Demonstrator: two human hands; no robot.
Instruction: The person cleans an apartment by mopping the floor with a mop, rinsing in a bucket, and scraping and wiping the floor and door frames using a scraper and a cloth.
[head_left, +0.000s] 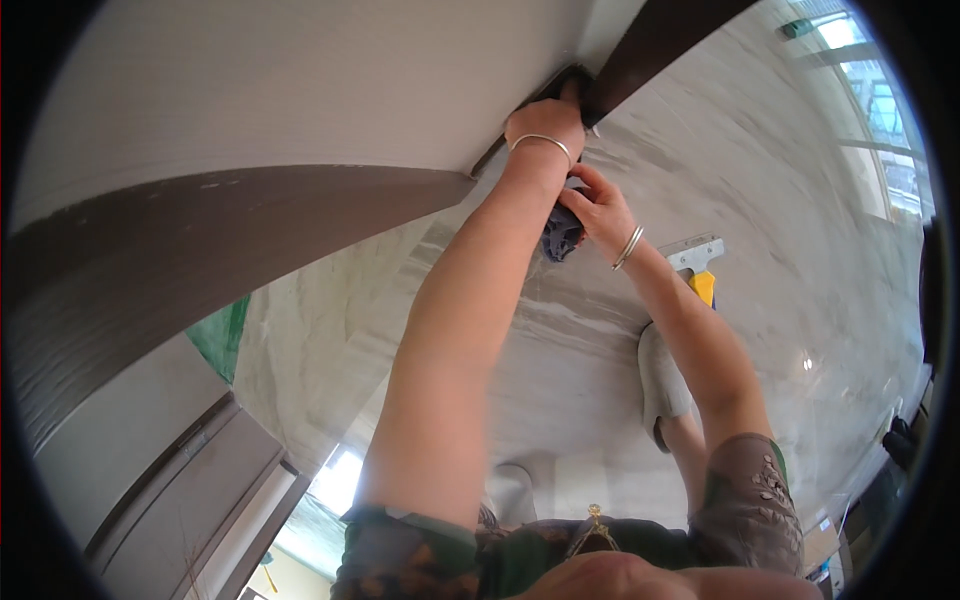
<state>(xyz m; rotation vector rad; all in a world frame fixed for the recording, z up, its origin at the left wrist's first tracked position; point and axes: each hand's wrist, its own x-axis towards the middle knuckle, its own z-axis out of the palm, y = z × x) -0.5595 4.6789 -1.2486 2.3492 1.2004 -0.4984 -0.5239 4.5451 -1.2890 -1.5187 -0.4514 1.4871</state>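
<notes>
My left hand (546, 127) reaches into a dark gap at the foot of the wall, beside the end of a dark brown trim board (652, 52). A finger points into the gap; whether the fingers hold anything is hidden. Just below, my right hand (598, 201) pinches a crumpled dark grey cloth (562, 231), which hangs under the left wrist. A wide metal scraper (694, 253) with a yellow and blue handle lies on the floor near my right forearm, partly hidden by it.
Marble-patterned tile floor (750, 187) spreads below and to the right. A brown baseboard (247, 217) runs along the pale wall (300, 90) on the left. My grey clog (661, 375) stands below the scraper. A brown door (202, 495) is at the lower left.
</notes>
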